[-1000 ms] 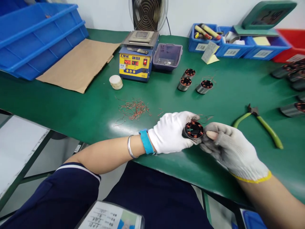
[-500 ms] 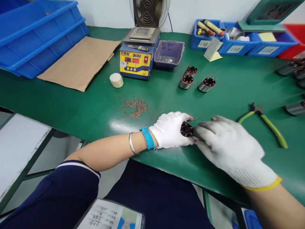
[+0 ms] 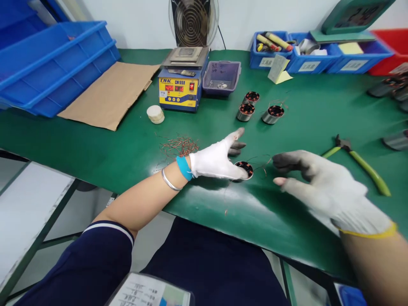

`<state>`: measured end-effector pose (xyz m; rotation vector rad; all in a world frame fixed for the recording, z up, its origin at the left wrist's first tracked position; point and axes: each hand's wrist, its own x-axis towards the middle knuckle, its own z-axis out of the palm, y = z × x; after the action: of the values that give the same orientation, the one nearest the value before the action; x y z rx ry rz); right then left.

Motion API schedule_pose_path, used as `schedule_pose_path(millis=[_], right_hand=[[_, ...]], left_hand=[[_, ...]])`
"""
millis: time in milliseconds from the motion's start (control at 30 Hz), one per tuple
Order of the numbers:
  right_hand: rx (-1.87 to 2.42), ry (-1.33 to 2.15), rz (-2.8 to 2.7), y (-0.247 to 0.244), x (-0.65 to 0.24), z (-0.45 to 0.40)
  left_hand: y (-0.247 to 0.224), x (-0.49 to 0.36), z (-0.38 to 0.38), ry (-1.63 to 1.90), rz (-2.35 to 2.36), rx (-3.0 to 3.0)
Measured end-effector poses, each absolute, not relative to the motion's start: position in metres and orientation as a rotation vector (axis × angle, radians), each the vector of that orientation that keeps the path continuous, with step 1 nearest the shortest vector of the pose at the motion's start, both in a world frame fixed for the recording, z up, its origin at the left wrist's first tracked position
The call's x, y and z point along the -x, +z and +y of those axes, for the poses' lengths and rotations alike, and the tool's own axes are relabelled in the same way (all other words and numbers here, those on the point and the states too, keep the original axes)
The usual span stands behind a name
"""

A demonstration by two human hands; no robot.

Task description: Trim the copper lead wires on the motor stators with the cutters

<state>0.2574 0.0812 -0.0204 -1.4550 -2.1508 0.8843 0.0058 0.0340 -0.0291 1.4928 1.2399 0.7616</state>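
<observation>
A motor stator (image 3: 245,165) with a dark ring, copper windings and loose wire ends stands on the green bench in front of me. My left hand (image 3: 218,159), in a white glove, is open, its fingers spread beyond the stator. The lower digit lies over the stator's near edge; whether it presses on it I cannot tell. To the right, my right hand (image 3: 318,180), also gloved, hovers with thumb and fingers apart and nothing visible between them. Thin copper wires (image 3: 264,163) stick out of the stator towards it. Green-handled cutting pliers (image 3: 346,146) lie beyond the right hand.
Copper wire scraps (image 3: 181,146) lie beyond my left wrist. Further back are several stators (image 3: 245,112), a yellow-fronted solder pot (image 3: 178,91), a purple tray (image 3: 221,89) and a round white pad (image 3: 155,114). Blue bins (image 3: 309,63) line the back; large blue crates (image 3: 57,68) stand left.
The stator, between both hands before, now stands on the bench. My left hand has opened its fingers around it, and my right hand has drawn away to the right and opened.
</observation>
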Motion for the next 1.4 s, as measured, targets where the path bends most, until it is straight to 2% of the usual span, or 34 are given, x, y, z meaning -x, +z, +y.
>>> schedule_pose_path(millis=[67, 267, 567, 800, 1000, 1167, 1267, 1400], right_hand=[[1.489, 0.859, -2.224, -0.024, -0.242, 0.072], [1.231, 0.682, -2.226, -0.023, -0.222, 0.052], [1.298, 0.708, -1.979, -0.028, -0.223, 0.068], [1.418, 0.960, -1.943, -0.028, -0.217, 0.082], [1.355, 0.976, -1.924, -0.025, -0.224, 0.076], [1.269, 0.827, -2.038, -0.023, -0.216, 0.059], [1.366, 0.982, -1.965, -0.026, -0.212, 0.060], [1.329, 1.475, -1.642, -0.031, -0.218, 0.072]], left_hand=[[-0.027, -0.014, 0.028, 0.797, 1.417, -1.472], [-0.026, -0.033, 0.014, 0.750, 1.641, -1.669], [-0.018, -0.027, 0.014, 0.643, 1.529, -1.734], [-0.022, -0.027, 0.019, 0.648, 1.485, -1.652], [-0.027, -0.028, 0.019, 0.744, 1.437, -1.574], [-0.028, -0.031, 0.014, 0.660, 1.548, -1.828], [-0.029, -0.030, 0.012, 0.644, 1.613, -2.024], [-0.031, -0.029, 0.013, 0.732, 1.594, -2.019]])
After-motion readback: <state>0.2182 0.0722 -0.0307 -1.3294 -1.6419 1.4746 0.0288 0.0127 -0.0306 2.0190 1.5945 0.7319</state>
